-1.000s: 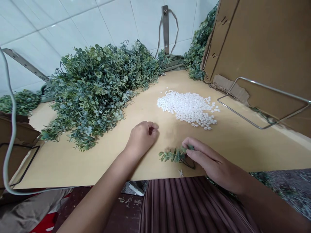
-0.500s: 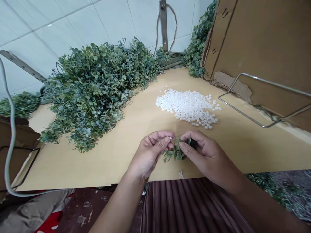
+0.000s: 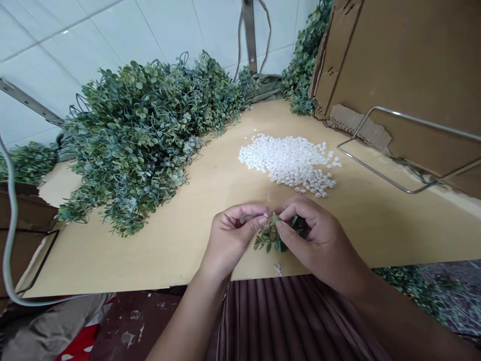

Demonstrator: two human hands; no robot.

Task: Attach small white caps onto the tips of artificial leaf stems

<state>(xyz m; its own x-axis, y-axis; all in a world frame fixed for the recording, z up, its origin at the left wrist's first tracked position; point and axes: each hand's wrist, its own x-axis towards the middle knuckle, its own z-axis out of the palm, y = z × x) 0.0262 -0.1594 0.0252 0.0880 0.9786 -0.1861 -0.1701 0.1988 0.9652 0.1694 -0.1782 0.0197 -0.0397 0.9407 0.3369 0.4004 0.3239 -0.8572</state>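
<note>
My right hand (image 3: 319, 238) pinches a small green plastic leaf sprig (image 3: 269, 239) just above the near edge of the tan tabletop (image 3: 180, 235). My left hand (image 3: 233, 235) meets it fingertip to fingertip and pinches a tiny white bead (image 3: 265, 215) against the sprig's tip. A heap of white beads (image 3: 291, 161) lies on the table just beyond both hands. One white star-shaped piece (image 3: 278, 269) rests at the table edge under the sprig.
A big pile of green sprigs (image 3: 143, 135) covers the left and back of the table. A cardboard box (image 3: 398, 65) with a wire frame (image 3: 379, 173) stands at the right. More sprigs (image 3: 304, 70) lie behind it. A grey cable (image 3: 9, 225) hangs at the left. My pleated brown skirt (image 3: 296, 321) is below.
My left hand came over from the table to the sprig with a bead. My right hand lifted the sprig off the table, and both hands now meet at its tip.
</note>
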